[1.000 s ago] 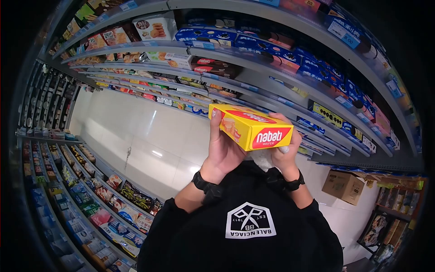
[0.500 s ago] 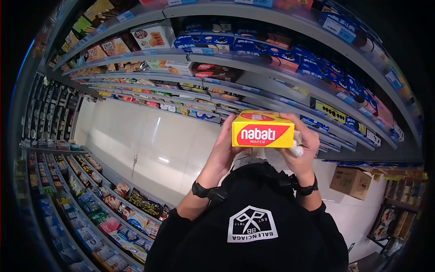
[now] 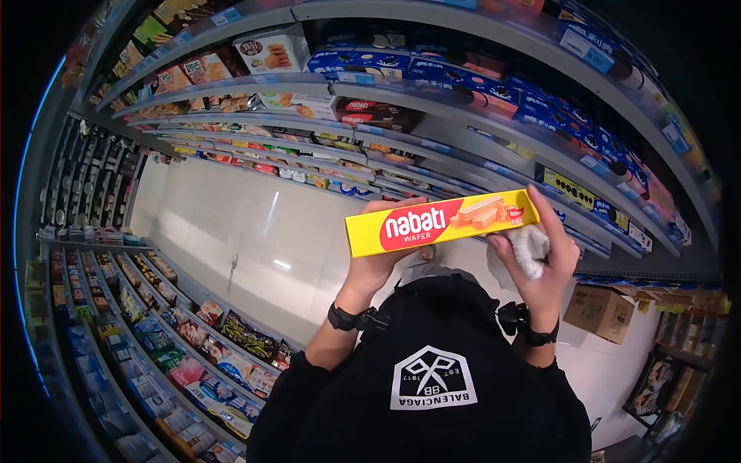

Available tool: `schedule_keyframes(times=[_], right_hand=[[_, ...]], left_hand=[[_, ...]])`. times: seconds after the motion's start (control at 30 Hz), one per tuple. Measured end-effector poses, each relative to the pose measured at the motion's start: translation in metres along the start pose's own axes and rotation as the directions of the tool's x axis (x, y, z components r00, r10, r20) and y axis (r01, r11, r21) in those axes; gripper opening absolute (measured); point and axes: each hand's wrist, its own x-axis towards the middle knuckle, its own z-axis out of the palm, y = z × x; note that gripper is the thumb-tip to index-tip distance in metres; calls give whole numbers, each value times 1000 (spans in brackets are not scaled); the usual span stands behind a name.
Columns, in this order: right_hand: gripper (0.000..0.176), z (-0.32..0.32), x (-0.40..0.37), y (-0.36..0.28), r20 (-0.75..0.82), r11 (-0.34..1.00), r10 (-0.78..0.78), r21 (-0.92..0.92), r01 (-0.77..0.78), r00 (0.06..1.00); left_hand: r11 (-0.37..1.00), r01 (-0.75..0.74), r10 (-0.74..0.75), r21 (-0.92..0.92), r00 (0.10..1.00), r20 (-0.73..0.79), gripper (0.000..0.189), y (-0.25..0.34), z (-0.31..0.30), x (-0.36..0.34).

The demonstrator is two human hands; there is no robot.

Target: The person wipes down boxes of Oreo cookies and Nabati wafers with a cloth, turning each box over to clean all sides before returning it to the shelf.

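A long yellow wafer box with a red nabati logo lies across both hands, its wafer picture towards the camera and its right end slightly raised. My left hand grips the box from behind and below its left part, fingers partly hidden. My right hand holds the box's right end between fingers and thumb. A crumpled white cloth is also held in my right hand, under the box's right end.
Shelves of boxed biscuits run along the far side. Another shelf row with snack packs stands at the lower left. A cardboard box sits on the tiled floor at the right.
The yellow box has turned from its short end to its long side. My right hand has moved right with the cloth, and the hands are farther apart.
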Motion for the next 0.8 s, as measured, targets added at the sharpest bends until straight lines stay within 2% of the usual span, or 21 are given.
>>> schedule_keyframes(times=[0.03,0.07,0.1,0.17,0.2,0.27,0.3,0.37,0.47,0.53,0.67,0.7,0.77,0.8], right_hand=[[69,-2,-3,3,-69,997,69,24,-68,995],[70,-11,-6,-1,0,979,189,79,-188,982],[70,-12,-8,1,4,979,186,80,-185,983],[64,-9,-14,9,-3,956,223,194,-218,975],[64,-9,-19,16,-3,957,221,194,-217,975],[57,-7,-32,28,85,869,311,378,-319,947],[57,-7,-34,29,85,869,310,380,-318,947],[48,-8,-35,29,115,762,403,507,-403,908],[45,-16,-41,27,134,725,411,553,-412,902],[44,-22,-46,25,140,716,418,558,-420,898],[43,-34,-57,26,178,681,462,556,-476,869],[43,-38,-60,28,178,681,463,555,-477,869],[39,-46,-67,31,278,561,504,614,-555,818],[39,-48,-75,34,279,559,508,612,-559,815]], left_hand=[[991,-36,38,-132,999,13,54,-1,2,0],[963,-69,78,-261,997,23,56,-1,3,-2],[963,-72,79,-261,997,18,56,-1,3,-4],[947,-7,23,-320,999,45,56,0,3,-9],[873,31,0,-487,998,63,50,5,8,-12],[852,81,-56,-518,996,63,48,0,9,-21],[826,130,-112,-548,991,66,45,-3,8,-25],[865,112,-93,-490,994,62,42,-7,10,-30],[877,86,-65,-474,996,59,41,-5,17,-38],[875,85,-94,-476,996,5,42,-8,23,-46],[885,120,-97,-450,993,73,46,-9,31,-59],[891,103,-101,-442,994,29,47,0,39,-61],[896,89,-106,-434,994,-15,48,1,47,-66],[895,63,-87,-441,996,-34,50,-3,48,-69]])
